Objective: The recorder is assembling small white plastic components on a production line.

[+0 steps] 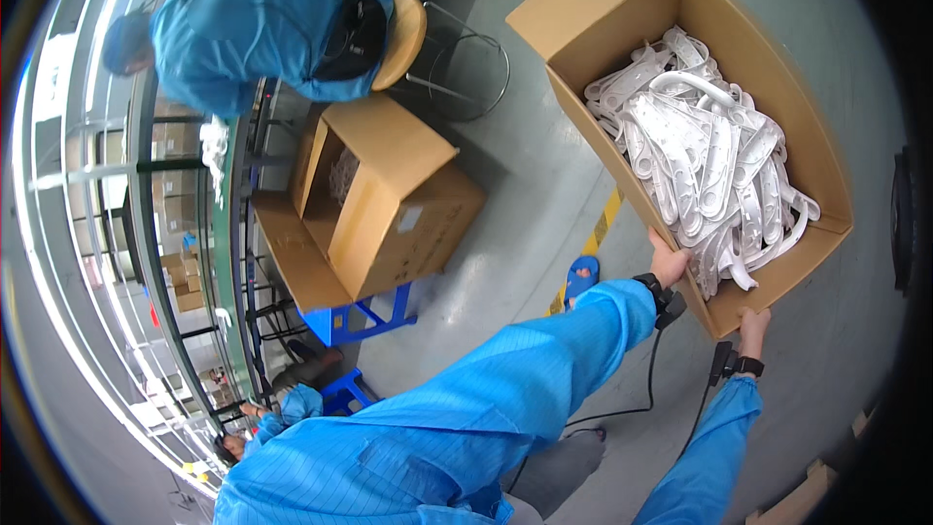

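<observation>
A large cardboard box (805,122) with its top flaps apart is at the upper right, heaped with white plastic parts (695,151). The parts are long and flat with holes, and a few are curved like handles. My left hand (669,261) grips the near left edge of the box, its fingers curled over the rim. At the near end, my right hand (752,331) holds the box wall by its upper edge. Black straps with small devices and cables sit on both wrists. Whether the box rests on the floor or is lifted, I cannot tell.
Another open cardboard box (428,224) stands on a blue stool (335,326) to the left. Beyond it, a person in blue (262,24) sits on a round stool (403,44) by a green workbench (225,262). Yellow-black tape (604,224) marks the floor. A second person (292,408) is lower left.
</observation>
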Demonstrator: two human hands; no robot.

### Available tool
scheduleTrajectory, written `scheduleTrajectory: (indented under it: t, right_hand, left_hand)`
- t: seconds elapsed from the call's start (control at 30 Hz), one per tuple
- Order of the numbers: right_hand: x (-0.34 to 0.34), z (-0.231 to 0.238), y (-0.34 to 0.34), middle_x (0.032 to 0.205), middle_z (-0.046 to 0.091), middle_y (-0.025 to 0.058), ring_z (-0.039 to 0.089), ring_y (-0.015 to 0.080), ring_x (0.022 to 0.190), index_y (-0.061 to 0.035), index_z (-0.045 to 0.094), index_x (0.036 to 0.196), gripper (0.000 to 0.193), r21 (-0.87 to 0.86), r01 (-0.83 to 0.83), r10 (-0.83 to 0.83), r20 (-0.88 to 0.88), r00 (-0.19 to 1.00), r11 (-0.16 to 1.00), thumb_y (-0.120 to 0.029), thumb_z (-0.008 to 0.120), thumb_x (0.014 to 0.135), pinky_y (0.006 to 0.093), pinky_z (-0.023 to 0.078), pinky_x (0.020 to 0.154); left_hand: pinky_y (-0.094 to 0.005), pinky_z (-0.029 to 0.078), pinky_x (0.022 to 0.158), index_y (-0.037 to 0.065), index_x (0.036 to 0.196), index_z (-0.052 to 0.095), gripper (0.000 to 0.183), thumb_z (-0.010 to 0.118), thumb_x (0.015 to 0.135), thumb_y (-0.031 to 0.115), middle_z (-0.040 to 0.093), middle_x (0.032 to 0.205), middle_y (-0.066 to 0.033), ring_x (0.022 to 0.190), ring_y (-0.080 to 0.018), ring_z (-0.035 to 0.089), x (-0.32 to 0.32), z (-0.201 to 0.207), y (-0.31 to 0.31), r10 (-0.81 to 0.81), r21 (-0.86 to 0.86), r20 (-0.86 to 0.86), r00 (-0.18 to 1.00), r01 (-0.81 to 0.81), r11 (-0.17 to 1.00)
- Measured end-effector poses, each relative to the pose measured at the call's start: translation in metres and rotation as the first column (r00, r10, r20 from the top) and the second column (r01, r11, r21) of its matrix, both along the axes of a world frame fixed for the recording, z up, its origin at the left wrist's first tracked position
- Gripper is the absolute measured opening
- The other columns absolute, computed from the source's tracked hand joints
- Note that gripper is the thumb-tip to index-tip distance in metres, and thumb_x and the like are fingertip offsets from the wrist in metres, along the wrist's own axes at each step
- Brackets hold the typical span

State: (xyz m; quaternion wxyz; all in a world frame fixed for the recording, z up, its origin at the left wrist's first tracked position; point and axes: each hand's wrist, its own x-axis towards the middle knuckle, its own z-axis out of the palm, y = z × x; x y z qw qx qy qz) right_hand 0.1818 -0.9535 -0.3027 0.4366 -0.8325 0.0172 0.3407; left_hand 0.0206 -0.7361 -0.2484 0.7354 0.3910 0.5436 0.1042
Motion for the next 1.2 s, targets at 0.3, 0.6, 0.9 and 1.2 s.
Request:
scheduleTrajectory:
  t: [0.3, 0.6, 0.9, 1.2]
  right_hand:
    - [0.002, -0.003, 0.019, 0.103, 0.064, 0.0156, 0.063, 0.0277, 0.093, 0.0061, 0.053, 0.115, 0.046, 0.112, -0.048, 0.037, 0.1, 0.994, 0.993, 0.007, 0.052, 0.069, 0.0365, 0.048, 0.085]
    - [-0.01, -0.044, -0.004, 0.112, 0.062, 0.0199, 0.061, 0.0329, 0.104, 0.0035, 0.049, 0.122, 0.05, 0.146, -0.068, 0.043, 0.173, 0.984, 0.987, 0.008, 0.051, 0.072, 0.0381, 0.046, 0.092]
    - [-0.042, 0.027, 0.004, 0.109, 0.063, 0.0243, 0.059, 0.0405, 0.107, 0.0014, 0.052, 0.116, 0.04, 0.097, -0.118, 0.087, 0.275, 0.958, 0.988, 0.001, 0.056, 0.076, 0.0415, 0.046, 0.089]
    - [-0.049, 0.043, -0.011, 0.116, 0.061, 0.0252, 0.058, 0.0407, 0.109, 0.0052, 0.046, 0.126, 0.055, 0.052, -0.123, 0.104, 0.279, 0.955, 0.991, 0.001, 0.061, 0.074, 0.0415, 0.045, 0.094]
  left_hand:
    - [-0.043, 0.054, 0.068, 0.017, 0.142, -0.004, 0.098, 0.064, 0.072, 0.005, 0.046, 0.114, -0.016, 0.092, -0.0266, 0.057, -0.014, -0.045, -0.031, 0.245, 0.055, 0.154, 0.957, -0.256, 0.965]
    - [-0.0483, 0.055, 0.073, 0.026, 0.141, 0.001, 0.094, 0.061, 0.074, 0.002, 0.041, 0.124, -0.0143, 0.105, -0.0313, 0.055, -0.028, -0.05, -0.064, 0.307, -0.097, 0.122, 0.944, -0.296, 0.95]
    - [-0.0516, 0.054, 0.08, 0.022, 0.132, 0.017, 0.072, 0.058, 0.076, 0.004, 0.048, 0.115, -0.0141, 0.092, -0.0292, 0.061, -0.073, -0.076, -0.043, 0.259, -0.159, 0.161, 0.952, -0.234, 0.959]
    - [-0.0531, 0.052, 0.084, 0.018, 0.132, 0.025, 0.066, 0.056, 0.076, 0.003, 0.053, 0.112, -0.0125, 0.104, -0.0293, 0.058, -0.09, -0.054, -0.081, 0.247, -0.341, 0.172, 0.954, -0.178, 0.923]
